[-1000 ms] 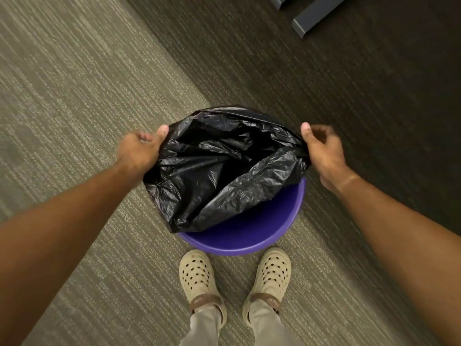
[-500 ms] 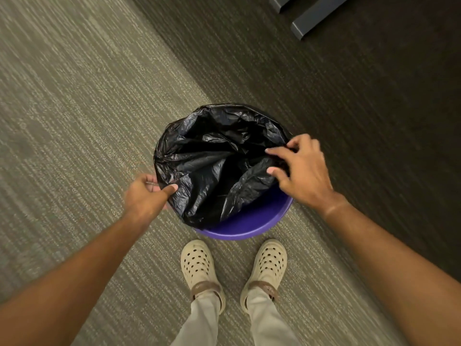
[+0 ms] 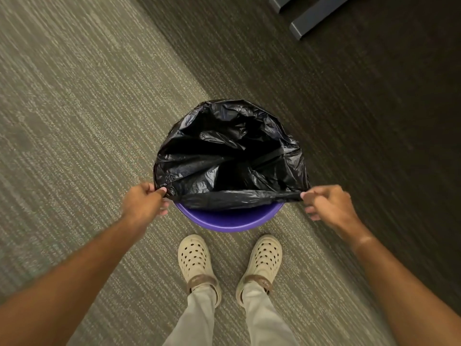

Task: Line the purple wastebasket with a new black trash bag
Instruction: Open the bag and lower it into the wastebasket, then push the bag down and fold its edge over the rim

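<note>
My left hand [image 3: 143,202] pinches the near-left edge of the black trash bag [image 3: 229,156], and my right hand [image 3: 329,204] pinches its near-right edge, so the hem runs taut between them. The bag sits in the purple wastebasket [image 3: 228,221], already draped over the far and side rim; the near rim shows bare purple just below the stretched hem. The basket stands on the carpet [image 3: 87,108], right in front of my beige clogs [image 3: 195,260].
</note>
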Motion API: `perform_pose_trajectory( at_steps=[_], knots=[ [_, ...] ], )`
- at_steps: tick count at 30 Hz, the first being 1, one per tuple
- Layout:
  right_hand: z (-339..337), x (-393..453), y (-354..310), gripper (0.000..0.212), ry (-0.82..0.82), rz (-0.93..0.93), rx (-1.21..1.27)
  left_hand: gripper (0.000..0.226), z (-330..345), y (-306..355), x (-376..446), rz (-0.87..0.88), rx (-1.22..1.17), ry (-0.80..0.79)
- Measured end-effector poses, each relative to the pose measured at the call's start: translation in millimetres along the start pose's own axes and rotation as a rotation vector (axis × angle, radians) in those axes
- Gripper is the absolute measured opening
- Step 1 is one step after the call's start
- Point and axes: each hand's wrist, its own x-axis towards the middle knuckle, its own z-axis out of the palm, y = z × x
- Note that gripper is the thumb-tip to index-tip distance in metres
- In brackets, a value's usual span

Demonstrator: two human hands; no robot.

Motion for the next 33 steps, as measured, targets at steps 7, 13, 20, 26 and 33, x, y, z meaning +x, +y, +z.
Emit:
perform_pose_trajectory(
  at_steps=[7, 13, 20, 26, 33],
  knots=[
    [32, -9, 11, 0.019, 0.000, 0.225, 0.339, 0.016, 7, -3, -12, -0.108, -0.107, -0.116],
    [62, -21, 10, 0.032, -0.074, 0.395, 0.667, 0.014, 15, -10, -20, -0.180, -0.082, -0.119],
    [102, -23, 15, 0.032, 0.105, 0.472, 0.784, 0.010, 26, -23, -22, -0.109, 0.034, -0.033],
    [118, -4, 13, 0.027, 0.110, 0.443, 1.052, 0.017, 26, -33, -13, -0.037, 0.019, 0.063],
    [81, 8, 15, 0.032, 0.118, 0.387, 0.611, 0.041, 20, -17, -7, 0.035, -0.016, 0.196]
  ],
)
